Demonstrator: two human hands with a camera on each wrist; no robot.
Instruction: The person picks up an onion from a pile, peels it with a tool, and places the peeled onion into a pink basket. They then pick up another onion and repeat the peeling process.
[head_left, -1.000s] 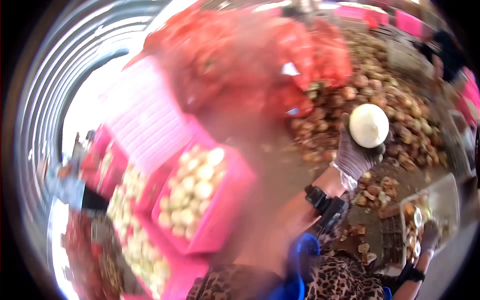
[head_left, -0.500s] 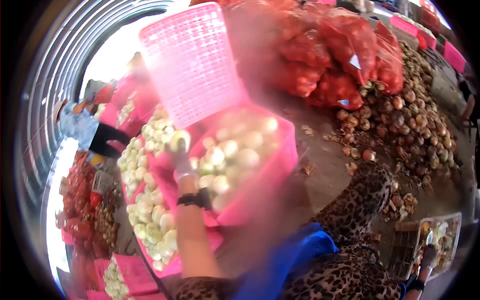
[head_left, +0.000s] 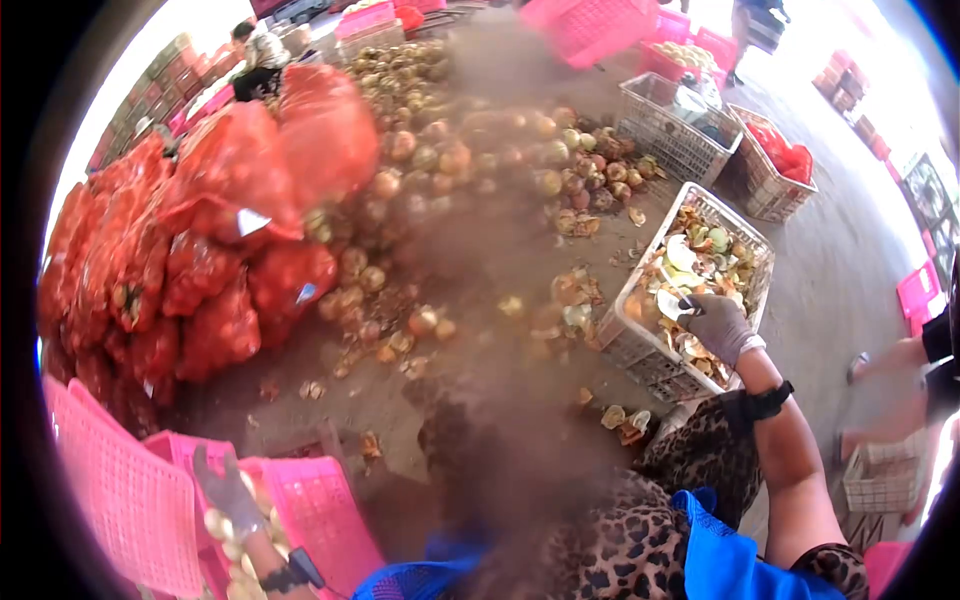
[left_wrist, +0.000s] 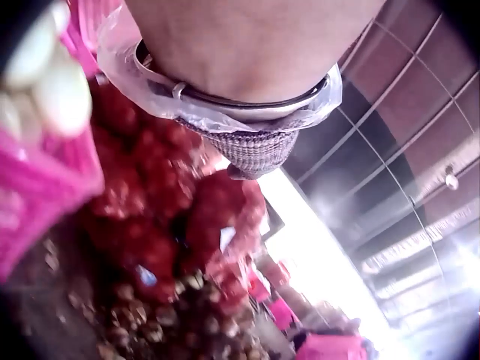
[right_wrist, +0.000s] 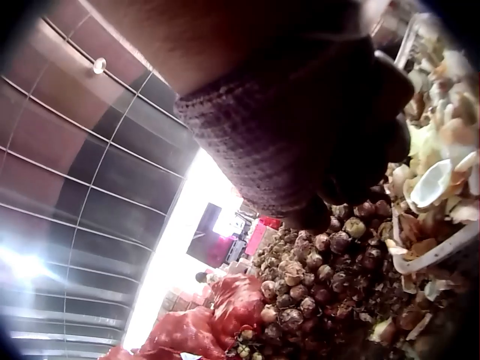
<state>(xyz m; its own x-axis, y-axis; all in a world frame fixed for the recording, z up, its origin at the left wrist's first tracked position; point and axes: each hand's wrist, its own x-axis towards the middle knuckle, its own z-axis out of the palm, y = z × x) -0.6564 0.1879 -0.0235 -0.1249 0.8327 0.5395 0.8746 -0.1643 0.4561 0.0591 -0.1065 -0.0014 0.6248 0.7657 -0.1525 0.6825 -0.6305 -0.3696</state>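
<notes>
My left hand (head_left: 230, 498), in a grey knit glove, reaches over a pink basket (head_left: 320, 510) at the lower left, fingers extended and apart. Peeled onions (head_left: 240, 550) lie beneath it. In the left wrist view a clear plastic cuff (left_wrist: 135, 67) circles that wrist and most of the hand is hidden. My gloved right hand (head_left: 718, 328) is over a white crate (head_left: 660, 360) of onion skins and cut ends (head_left: 690, 260). Its fingers curl round a small knife (head_left: 688, 303), mostly covered by the hand. The right wrist view shows those fingers bent, in deep shadow.
Red mesh sacks (head_left: 200, 290) are stacked at the left. Unpeeled onions (head_left: 440, 150) spread over the floor ahead, with loose skins nearer. More crates (head_left: 680, 130) stand beyond the white one. A person (head_left: 262, 65) sits at the far left; another's legs (head_left: 890, 390) show at right.
My left hand carried a peeled onion to the pink baskets and let it go; its fingers are now bare. The head view has swung right, toward the crate. The right hand stays at the crate.
</notes>
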